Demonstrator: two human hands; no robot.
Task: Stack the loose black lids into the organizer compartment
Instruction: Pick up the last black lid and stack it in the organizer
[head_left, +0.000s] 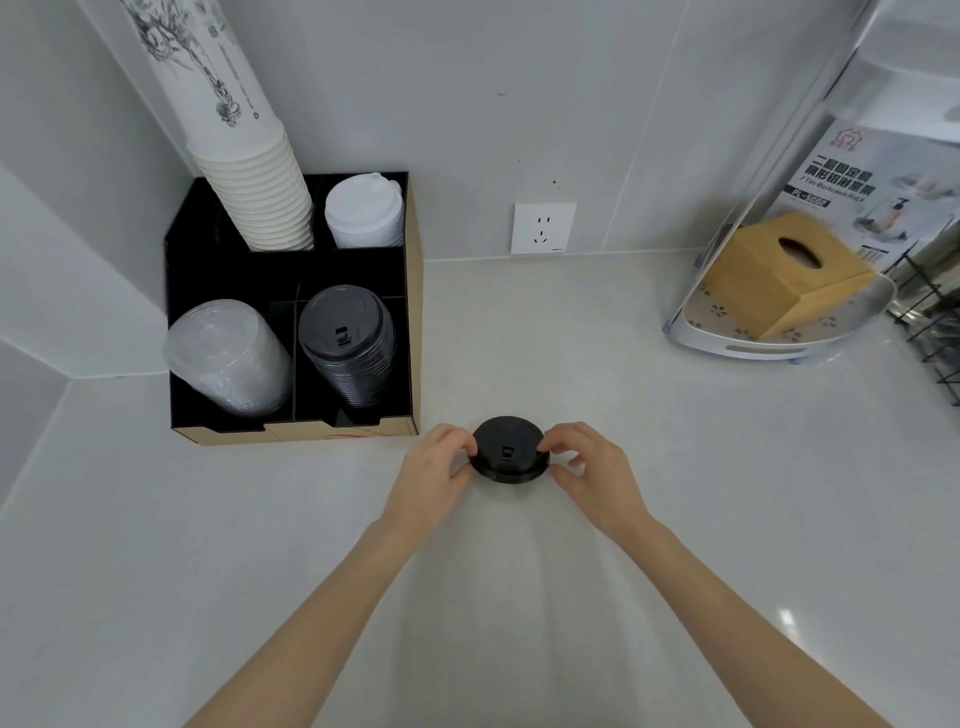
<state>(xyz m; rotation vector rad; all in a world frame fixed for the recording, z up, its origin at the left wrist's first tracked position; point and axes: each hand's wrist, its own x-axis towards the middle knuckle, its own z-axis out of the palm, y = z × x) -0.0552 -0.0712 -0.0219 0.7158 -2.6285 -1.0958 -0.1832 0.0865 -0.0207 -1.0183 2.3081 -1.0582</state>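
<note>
Black lid (509, 451) on the white countertop (675, 493), just right of the organizer's front right corner, top side up with its small sip tab visible near centre; it looks like more than one lid nested, count cannot be told. Left hand (434, 465) grasps the lid's left edge with its fingertips, thumb side toward the rim. Right hand (589, 467) pinches the right edge, fingers curled over the rim. Both forearms reach in from the lower frame, bare. Organizer (413, 332) stands in the wall corner to the left: black inside, brown cardboard outer wall, divided into compartments. Front right compartment holds a tilted stack of black lids (347, 345), leaning toward the back. Front left compartment: stack of clear lids (228, 353), also tilted. Back right: white lids (363, 210). Back left: tall leaning stack of white paper cups (254, 171). Wall socket (543, 227) on the tile behind the counter. Far right, a wooden tissue box (779, 273) sits in a clear tray (769, 351)
</note>
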